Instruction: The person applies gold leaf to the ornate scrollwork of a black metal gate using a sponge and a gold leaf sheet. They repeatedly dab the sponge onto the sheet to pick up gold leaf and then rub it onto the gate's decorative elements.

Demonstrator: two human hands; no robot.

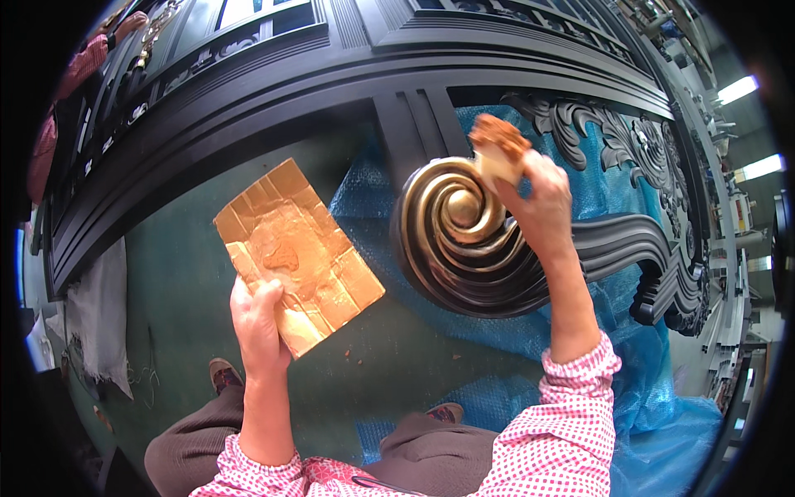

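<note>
My left hand (260,325) grips a creased piece of cardboard (327,277) by its lower left edge, thumb on top. Gold paint coats the cardboard, with a darker wet patch in the middle. Up to the right, my right hand (546,207) pinches a sponge (499,142), pale below and stained orange-brown on its rough top. It is at the upper right rim of a carved spiral scroll (461,207), slightly blurred; I cannot tell whether it touches. Gold covers the scroll's centre and upper ridges, while its lower curves are black.
The scroll ends a black moulded rail (617,240) that runs right. Behind stands a large black panelled frame (406,120) with carved leaf work (571,124). Blue bubble wrap (654,373) lies over the green floor (331,414). Another person's sleeve (83,66) shows at far left.
</note>
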